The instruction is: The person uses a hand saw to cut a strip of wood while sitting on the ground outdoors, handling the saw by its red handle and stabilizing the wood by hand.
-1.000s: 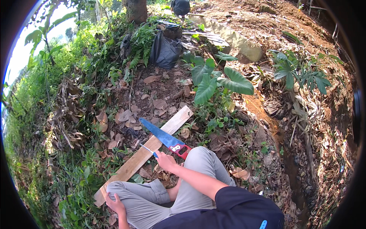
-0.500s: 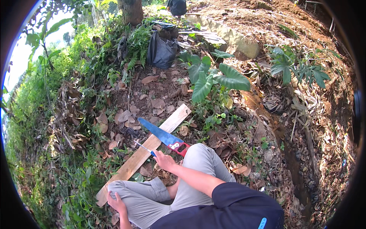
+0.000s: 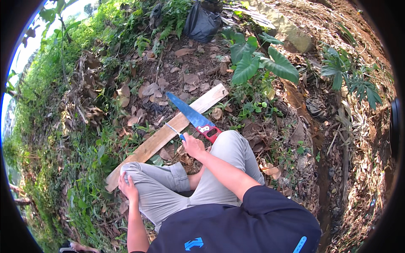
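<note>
The right hand [image 3: 193,146] pinches a thin blue pen [image 3: 176,132] against the long wooden plank [image 3: 168,133] on the ground; the left hand [image 3: 128,188] rests loosely on the knee; the plank looks stiff and light, best grabbed mid-length; a blue handsaw [image 3: 192,116] with a red handle lies across it, just beside the right hand.

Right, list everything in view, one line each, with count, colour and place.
long wooden plank: one, pale tan, lying slantwise on the ground ahead of the knees.
blue-bladed handsaw with red handle: one, lying across the plank.
thin blue-tipped marking tool: one, on the plank, in the right hand.
black plastic bag: one, top centre among ferns.
broad-leaved plant: one clump, green, right of the plank's far end.
dry fallen leaves: many, brown, on the soil.
left hand: on the left knee.
right hand: at the plank.
</note>
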The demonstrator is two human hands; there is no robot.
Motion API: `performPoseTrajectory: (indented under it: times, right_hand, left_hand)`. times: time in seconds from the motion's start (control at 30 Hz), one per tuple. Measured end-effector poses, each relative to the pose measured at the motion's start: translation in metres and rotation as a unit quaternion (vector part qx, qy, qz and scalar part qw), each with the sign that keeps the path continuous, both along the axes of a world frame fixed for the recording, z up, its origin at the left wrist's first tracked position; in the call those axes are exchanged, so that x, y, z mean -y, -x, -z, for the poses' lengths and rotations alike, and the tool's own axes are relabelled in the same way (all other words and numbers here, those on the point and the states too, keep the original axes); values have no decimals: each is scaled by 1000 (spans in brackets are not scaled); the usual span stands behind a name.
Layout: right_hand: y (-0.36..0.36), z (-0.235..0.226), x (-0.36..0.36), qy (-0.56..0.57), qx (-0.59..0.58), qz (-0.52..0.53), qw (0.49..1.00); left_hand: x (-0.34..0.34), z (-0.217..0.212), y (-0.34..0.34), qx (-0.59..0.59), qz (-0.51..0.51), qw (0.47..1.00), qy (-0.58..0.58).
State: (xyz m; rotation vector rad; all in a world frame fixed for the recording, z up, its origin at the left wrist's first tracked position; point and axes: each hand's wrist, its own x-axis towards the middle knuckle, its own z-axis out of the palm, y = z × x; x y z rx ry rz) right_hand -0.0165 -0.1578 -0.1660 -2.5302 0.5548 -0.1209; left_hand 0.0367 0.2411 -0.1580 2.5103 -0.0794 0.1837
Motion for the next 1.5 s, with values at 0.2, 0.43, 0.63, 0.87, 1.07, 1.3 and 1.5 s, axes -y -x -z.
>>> performPoseTrajectory:
  times: [0.2, 0.43, 0.63, 0.87, 1.07, 1.3, 1.5]
  right_hand:
    - [-6, 1, -13, -54, 115, 9, 992]
    - [2, 12, -8, -55, 61, 22, 996]
    - [2, -2, -5, -97, -86, 20, 991]
    - [13, 11, -14, -340, -50, 87, 935]
    - [49, 14, -73, -334, 92, -24, 938]
    - [35, -37, 26, -328, -108, -81, 935]
    - [30, -12, 99, 62, -174, 120, 975]
  left_hand:
    - [-3, 5, -2, -21, -19, 1000, -9]
    - [49, -35, -3, 37, -18, 992, 119]
    - [119, -57, -5, -155, 98, 949, 257]
    - [197, -29, 21, -378, 250, 859, 240]
    - [219, -5, 32, -297, 290, 884, 217]
    - [203, -4, 2, -435, 134, 860, 230]
    - [209, 14, -6, -441, 241, 854, 139]
